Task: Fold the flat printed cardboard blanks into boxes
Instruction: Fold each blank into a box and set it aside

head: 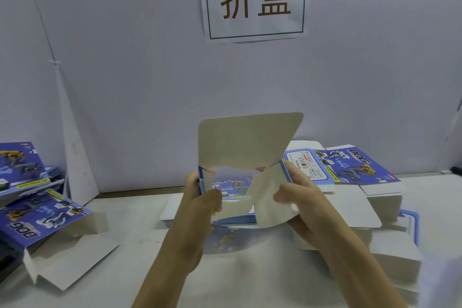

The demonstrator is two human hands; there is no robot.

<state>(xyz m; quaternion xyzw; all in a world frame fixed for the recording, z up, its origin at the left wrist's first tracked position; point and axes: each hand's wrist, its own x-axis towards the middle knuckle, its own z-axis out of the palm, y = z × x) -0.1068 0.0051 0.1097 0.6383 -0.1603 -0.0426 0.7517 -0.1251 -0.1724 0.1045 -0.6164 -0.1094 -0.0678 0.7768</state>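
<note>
Head view:
- Box is in air above table, centre of view, between both hands.
- Left hand grips left edge, fingers curled round it.
- Right hand grips right edge, thumb on side flap, turning it inward, as I judge.
- Blank is opened to sleeve, but end flaps not yet closed.
- Lid flap stands upright and points up.
- Mouth faces up toward camera, with long axis left-right.
- Opened boxes lie at left, flaps loose.
- Thick stack of flat blanks lies at right, so much work is left, I judge.
</note>
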